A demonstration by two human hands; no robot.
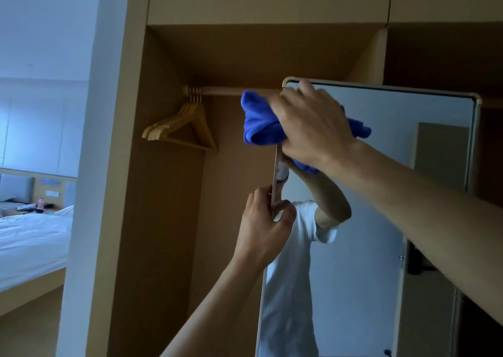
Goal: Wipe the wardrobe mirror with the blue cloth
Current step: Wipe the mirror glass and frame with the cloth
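Note:
The wardrobe mirror (pixel 381 193) is a tall glass panel with a thin pale frame, swung out from the open wardrobe. My right hand (pixel 313 122) presses the bunched blue cloth (pixel 261 122) against the mirror's upper left corner; the cloth spills past the left edge. Lower down, my left hand (pixel 265 226) pinches the mirror's left frame edge between thumb and fingers. The glass reflects my arm, the cloth and a white T-shirt.
Wooden hangers (pixel 185 128) hang from the wardrobe rail (pixel 217 90) left of the cloth. The wardrobe's side panel (pixel 130 166) stands at left. Beyond it lies a bed with white sheets (pixel 32 237).

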